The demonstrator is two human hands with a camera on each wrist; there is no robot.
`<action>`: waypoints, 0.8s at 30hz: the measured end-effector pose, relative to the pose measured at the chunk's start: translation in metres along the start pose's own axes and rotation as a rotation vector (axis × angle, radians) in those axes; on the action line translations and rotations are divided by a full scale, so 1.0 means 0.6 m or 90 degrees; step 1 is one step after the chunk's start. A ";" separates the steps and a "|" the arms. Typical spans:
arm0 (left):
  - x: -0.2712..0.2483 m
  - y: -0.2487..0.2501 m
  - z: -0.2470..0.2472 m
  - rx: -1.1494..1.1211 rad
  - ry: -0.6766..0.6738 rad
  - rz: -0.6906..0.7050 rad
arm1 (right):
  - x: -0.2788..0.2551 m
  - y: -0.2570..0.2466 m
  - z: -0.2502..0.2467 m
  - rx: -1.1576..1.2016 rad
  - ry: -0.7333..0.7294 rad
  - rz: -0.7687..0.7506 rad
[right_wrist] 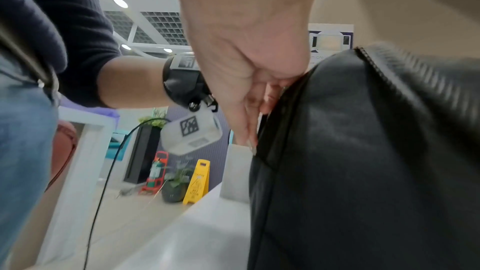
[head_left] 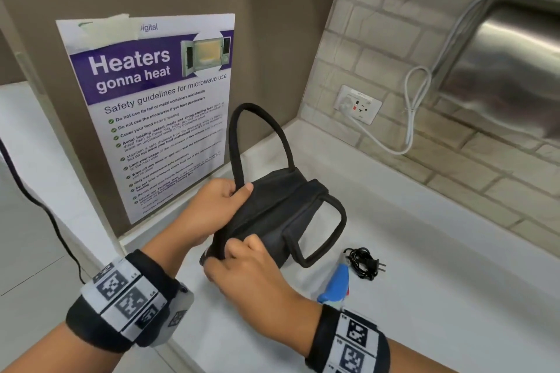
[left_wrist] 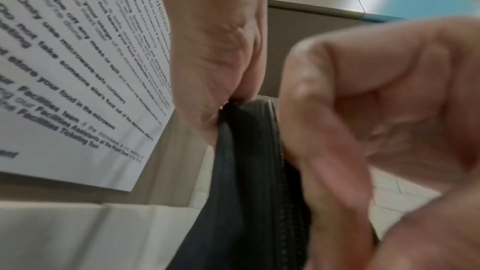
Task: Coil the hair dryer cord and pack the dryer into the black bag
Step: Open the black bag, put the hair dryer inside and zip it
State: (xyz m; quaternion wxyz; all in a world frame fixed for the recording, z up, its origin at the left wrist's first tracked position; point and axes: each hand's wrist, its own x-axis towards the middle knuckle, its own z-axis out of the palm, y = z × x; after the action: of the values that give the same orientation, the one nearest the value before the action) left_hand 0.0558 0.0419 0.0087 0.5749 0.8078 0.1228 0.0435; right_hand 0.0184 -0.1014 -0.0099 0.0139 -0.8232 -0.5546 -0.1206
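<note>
The black bag (head_left: 272, 215) lies on its side on the white counter (head_left: 439, 297), one handle standing up and the other lying flat. My left hand (head_left: 221, 206) grips the bag's upper rim with the thumb on top. At the near end of the rim, my right hand (head_left: 242, 263) pinches the fabric. Both hands show close up on the black bag (left_wrist: 246, 192) in the left wrist view, and the right hand's fingers (right_wrist: 259, 93) curl over the bag's edge (right_wrist: 337, 151). The blue hair dryer (head_left: 336, 285) lies right of the bag, its black cord (head_left: 362, 262) bundled beside it with the plug out.
A microwave safety poster (head_left: 157, 112) hangs on the brown panel left of the bag. A wall socket (head_left: 359, 104) with a white cable (head_left: 415, 106) sits on the tiled back wall. A steel appliance (head_left: 509, 70) stands at the far right.
</note>
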 end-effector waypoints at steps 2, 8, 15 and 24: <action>-0.004 0.008 -0.002 0.039 0.007 0.038 | -0.001 0.011 -0.012 0.021 0.004 0.010; -0.012 -0.009 0.003 0.208 0.210 0.273 | -0.022 0.094 -0.069 0.050 -0.078 0.186; -0.007 0.008 0.030 0.619 0.128 0.281 | -0.052 0.140 -0.054 -0.002 -0.091 0.183; 0.034 0.009 -0.016 0.534 0.226 0.117 | -0.108 0.160 -0.083 0.107 -0.208 0.267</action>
State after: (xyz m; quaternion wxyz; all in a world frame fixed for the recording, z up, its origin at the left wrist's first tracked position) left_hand 0.0742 0.0540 0.0156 0.1623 0.9581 0.1540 0.1789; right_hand 0.0741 -0.2049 0.0355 0.0170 -0.9245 -0.3751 0.0655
